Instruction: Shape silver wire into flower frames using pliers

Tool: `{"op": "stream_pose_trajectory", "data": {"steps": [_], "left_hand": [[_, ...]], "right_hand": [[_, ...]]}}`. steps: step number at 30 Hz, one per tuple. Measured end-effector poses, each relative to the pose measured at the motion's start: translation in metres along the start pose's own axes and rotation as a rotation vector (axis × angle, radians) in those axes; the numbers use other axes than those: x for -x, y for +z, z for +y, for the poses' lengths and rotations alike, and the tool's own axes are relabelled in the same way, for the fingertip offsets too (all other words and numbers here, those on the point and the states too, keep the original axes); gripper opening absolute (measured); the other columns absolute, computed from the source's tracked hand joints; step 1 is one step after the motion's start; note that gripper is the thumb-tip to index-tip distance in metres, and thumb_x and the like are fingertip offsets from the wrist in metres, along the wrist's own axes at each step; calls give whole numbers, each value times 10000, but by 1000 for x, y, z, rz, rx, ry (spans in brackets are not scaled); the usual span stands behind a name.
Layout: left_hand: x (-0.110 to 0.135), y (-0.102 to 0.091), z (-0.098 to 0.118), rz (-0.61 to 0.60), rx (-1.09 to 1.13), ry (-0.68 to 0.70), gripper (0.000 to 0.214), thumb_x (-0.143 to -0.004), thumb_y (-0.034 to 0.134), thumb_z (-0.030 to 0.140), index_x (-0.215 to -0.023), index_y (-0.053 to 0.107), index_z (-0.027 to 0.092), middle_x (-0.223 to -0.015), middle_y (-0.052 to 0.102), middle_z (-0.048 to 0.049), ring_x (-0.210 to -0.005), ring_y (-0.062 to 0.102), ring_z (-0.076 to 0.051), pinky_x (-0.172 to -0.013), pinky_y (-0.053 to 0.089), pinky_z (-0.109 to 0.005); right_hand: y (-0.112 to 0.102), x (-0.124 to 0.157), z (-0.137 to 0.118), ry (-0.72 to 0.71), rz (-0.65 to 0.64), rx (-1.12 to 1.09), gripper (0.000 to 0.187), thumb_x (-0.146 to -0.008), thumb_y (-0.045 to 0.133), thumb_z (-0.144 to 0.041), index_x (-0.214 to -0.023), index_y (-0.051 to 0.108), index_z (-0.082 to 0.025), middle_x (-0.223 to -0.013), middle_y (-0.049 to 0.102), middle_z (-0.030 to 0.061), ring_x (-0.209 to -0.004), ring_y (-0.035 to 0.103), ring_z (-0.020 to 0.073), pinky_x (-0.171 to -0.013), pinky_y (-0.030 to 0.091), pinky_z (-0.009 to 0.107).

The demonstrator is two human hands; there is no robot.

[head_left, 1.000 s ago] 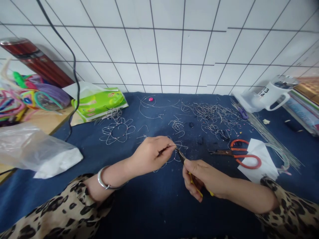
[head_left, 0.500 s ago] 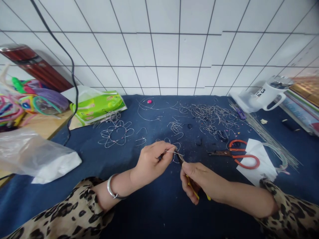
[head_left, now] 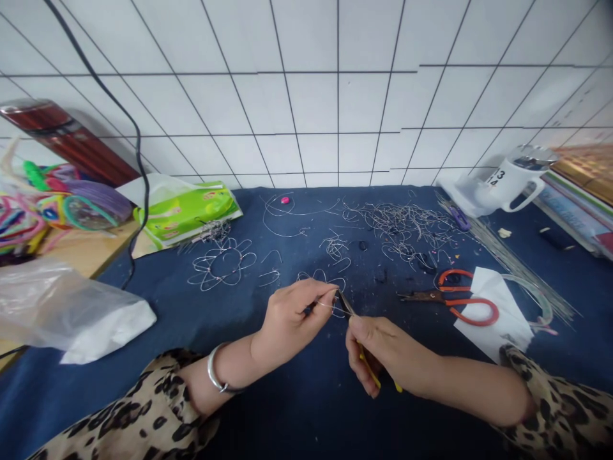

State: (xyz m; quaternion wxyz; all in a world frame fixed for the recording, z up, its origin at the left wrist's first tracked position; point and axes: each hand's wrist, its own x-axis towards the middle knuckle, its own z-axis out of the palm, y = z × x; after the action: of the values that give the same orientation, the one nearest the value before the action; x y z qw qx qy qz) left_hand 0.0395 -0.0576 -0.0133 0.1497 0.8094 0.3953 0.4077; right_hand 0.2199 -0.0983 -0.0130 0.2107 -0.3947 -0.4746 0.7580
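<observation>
My left hand is closed in a pinch on a thin silver wire piece just above the blue cloth. My right hand is wrapped round yellow-handled pliers, whose dark tip meets the wire by my left fingertips. A looped wire shape lies on the cloth right behind the two hands. Both sleeves carry a leopard print, and a silver bangle sits on my left wrist.
A wire flower lies to the left, a heap of wire bits at the back. Orange-handled scissors rest on white paper at right, near a white mug. A green tissue pack, a plastic bag and coloured pipe cleaners are at left.
Both hands have drifted slightly toward me while keeping the wire and pliers together. The view has tilted down a little.
</observation>
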Motion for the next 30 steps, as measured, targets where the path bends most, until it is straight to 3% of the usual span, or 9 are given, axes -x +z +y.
{"op": "stream_pose_trajectory", "data": {"steps": [6, 17, 30], "left_hand": [[-1, 0, 1, 51, -103, 136, 103, -800, 560, 119, -854, 640, 153, -603, 632, -3, -528, 558, -88, -512, 456, -207], [-2, -4, 1, 8, -176, 205, 66, -772, 557, 90, -760, 593, 144, -576, 565, 13, -513, 491, -86, -510, 399, -222], [-22, -40, 11, -344, -115, 105, 130, -832, 472, 139, -764, 582, 146, -624, 542, 10, -550, 489, -96, -503, 365, -224]], "right_hand": [[3, 1, 2, -25, 24, 19, 514, -865, 297, -613, -671, 465, -167, -473, 466, -46, -381, 459, 67, -404, 380, 188], [5, 1, 1, -18, 72, 104, 517, -879, 296, -588, -639, 465, -162, -457, 435, -48, -373, 430, 59, -410, 379, 190], [1, 5, -8, 23, 49, 298, 502, -869, 306, -599, -644, 434, -169, -497, 414, -49, -401, 406, 51, -409, 348, 177]]}}
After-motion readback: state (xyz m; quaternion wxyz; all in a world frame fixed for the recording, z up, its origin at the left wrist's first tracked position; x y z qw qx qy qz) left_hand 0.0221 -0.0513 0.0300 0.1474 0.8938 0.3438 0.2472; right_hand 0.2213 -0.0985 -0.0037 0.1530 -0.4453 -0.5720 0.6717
